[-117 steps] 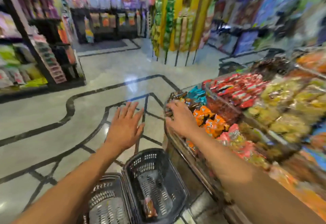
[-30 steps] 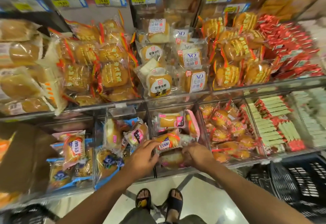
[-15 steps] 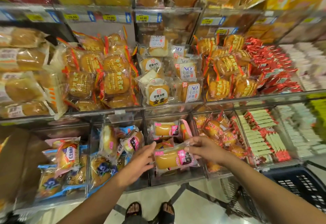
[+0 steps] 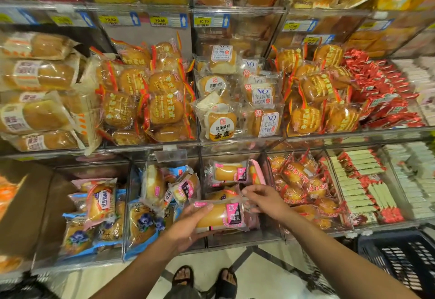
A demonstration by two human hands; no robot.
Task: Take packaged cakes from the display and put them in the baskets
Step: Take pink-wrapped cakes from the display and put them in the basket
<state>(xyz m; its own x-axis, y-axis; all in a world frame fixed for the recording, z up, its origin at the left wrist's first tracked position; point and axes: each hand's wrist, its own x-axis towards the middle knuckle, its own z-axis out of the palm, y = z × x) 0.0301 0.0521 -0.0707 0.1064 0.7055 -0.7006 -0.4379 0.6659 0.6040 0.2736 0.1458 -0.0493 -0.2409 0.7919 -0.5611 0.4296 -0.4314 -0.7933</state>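
Pink-labelled cake pack: gripped from beneath by left hand, thumb over top; wrapper's right end pinched by right hand; dark basket stood at lower right.

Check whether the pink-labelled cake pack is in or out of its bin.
Out: the left hand holds the cake pack up in front of the clear bin.

left hand was open beside the cake pack half a second ago; now it grips the pack's left end from below, thumb on top. right hand carried the pack alone then, now only pinches the wrapper's right edge. pack has come lower, out in front of the bin both hands were digging in a second ago.
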